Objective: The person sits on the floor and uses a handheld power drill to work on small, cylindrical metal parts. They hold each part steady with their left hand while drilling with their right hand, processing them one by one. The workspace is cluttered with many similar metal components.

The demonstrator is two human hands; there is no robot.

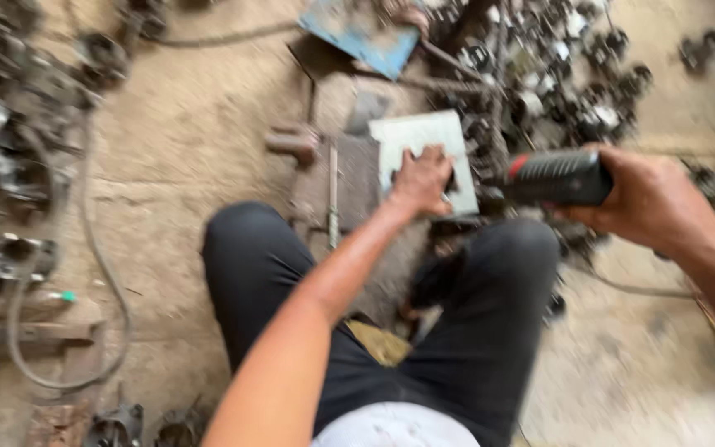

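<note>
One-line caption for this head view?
Left hand presses a pale flat plate while right hand grips a dark power tool.

Left hand rests on the flat plate, which lies on the floor ahead of the knees — right hand holds the power tool just right of it. Metal parts pile behind the plate, more parts far left, hose beside them.
</note>
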